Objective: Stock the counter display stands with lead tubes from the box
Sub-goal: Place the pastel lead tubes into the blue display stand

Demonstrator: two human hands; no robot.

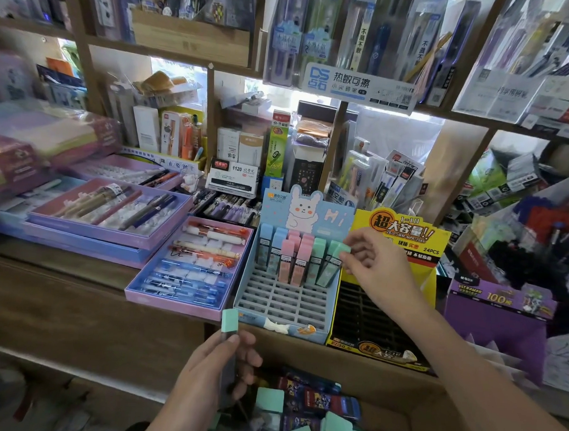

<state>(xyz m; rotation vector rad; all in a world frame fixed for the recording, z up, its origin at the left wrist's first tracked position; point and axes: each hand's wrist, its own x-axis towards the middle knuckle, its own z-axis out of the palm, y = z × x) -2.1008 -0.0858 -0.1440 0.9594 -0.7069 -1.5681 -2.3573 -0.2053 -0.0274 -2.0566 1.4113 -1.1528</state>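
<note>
A blue display stand (284,301) with a rabbit header sits on the counter; blue, pink and green lead tubes fill its back rows, and the front slots are bare. My right hand (377,268) pinches the top of a green lead tube (335,256) at the stand's back right corner. My left hand (210,380) grips another green-capped lead tube (230,323) upright, in front of the stand and above the cardboard box (398,425). The box at the bottom holds several green tubes and dark packets. A yellow display stand (387,321) with dark slots sits to the right.
Purple pen trays (189,266) lie left of the blue stand. A purple carton (496,325) stands right of the yellow stand. Shelves packed with pens and stationery rise behind the counter. A wooden counter front (76,320) runs along the left.
</note>
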